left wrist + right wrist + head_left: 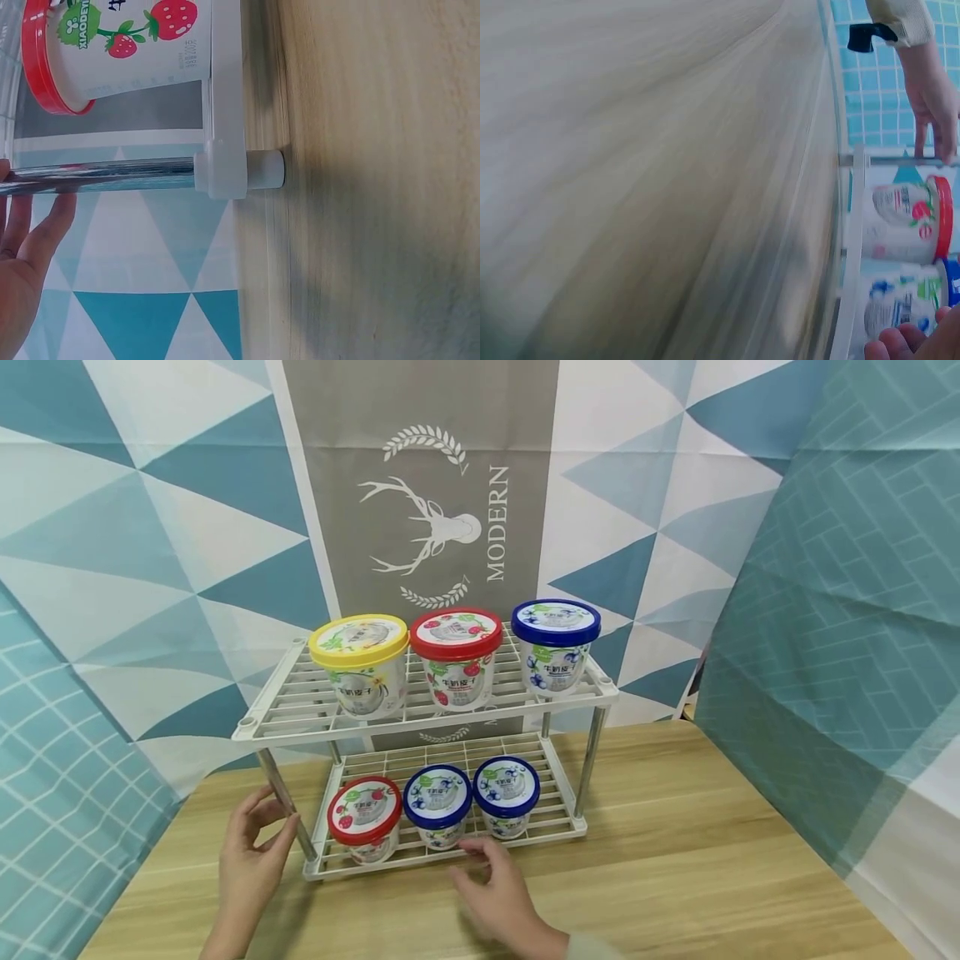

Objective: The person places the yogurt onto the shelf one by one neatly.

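A white two-tier rack (pixel 438 723) with metal posts holds lidded tubs. My left hand (pixel 253 852) grips its front left post (pixel 112 175), with fingers and thumb on either side of it. Before the lower tier is my right hand (pixel 497 893), its fingers loosely bent and holding nothing, close to the middle blue-lidded tub (pixel 437 802). Left of that tub stands a red-lidded strawberry tub (pixel 365 818); to its right is another blue-lidded tub (pixel 506 795). In the right wrist view, fingers (pixel 900 341) appear beside a blueberry tub (pixel 900 304); whether they touch it I cannot tell.
On the upper tier stand a yellow-lidded tub (pixel 360 664), a larger red-lidded tub (pixel 457 656) and a larger blue-lidded tub (pixel 555 645). The rack rests on a wooden table (pixel 675 852). Patterned cloth (pixel 622 485) hangs behind and at the sides.
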Demonstrator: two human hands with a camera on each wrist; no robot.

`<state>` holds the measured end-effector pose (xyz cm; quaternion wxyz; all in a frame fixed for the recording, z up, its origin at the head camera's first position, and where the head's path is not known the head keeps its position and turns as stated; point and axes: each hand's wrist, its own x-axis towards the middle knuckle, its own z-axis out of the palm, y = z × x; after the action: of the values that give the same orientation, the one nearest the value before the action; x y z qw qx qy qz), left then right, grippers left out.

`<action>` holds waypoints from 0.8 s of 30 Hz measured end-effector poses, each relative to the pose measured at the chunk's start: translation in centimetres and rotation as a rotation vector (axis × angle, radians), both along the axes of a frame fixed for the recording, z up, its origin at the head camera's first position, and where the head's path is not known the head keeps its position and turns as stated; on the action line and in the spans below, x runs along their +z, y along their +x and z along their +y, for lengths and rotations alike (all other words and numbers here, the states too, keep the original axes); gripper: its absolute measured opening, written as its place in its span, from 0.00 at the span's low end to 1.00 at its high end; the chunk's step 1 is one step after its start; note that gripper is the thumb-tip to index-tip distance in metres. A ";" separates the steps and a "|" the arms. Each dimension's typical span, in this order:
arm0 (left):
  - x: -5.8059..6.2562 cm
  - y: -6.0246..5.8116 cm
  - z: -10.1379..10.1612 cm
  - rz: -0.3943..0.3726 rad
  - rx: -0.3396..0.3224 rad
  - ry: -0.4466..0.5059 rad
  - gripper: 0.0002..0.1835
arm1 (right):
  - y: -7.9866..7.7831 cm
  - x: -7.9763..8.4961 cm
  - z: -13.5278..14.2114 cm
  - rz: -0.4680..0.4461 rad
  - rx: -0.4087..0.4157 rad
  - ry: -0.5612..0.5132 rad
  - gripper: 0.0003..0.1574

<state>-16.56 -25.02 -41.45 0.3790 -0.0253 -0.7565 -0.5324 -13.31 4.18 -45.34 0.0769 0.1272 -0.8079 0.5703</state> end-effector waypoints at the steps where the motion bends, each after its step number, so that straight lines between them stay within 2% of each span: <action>1: -0.1 -0.1 -0.1 -0.006 0.003 0.001 0.30 | 0.0 0.1 0.5 0.012 -0.003 0.005 0.22; 8: -0.1 0.0 -0.4 -0.023 0.015 -0.011 0.31 | 0.3 0.5 3.7 0.053 -0.036 0.063 0.20; 13: 0.0 0.4 -0.3 -0.067 0.033 -0.058 0.30 | 0.8 0.6 5.8 0.095 -0.105 0.131 0.21; 16: -0.1 0.8 -0.3 -0.142 0.071 -0.085 0.28 | 1.0 0.6 6.9 0.108 -0.159 0.180 0.22; 20: -0.2 1.8 0.0 -0.290 0.134 -0.125 0.26 | 1.1 0.8 7.9 0.118 -0.210 0.254 0.25; 24: -0.1 2.8 0.7 -0.352 0.149 -0.196 0.27 | 1.4 1.0 8.5 0.152 -0.237 0.314 0.26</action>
<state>-13.72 -24.32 -41.60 0.2753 0.0873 -0.8590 -0.4228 -11.89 12.64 -44.35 0.1831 0.0844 -0.8881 0.4130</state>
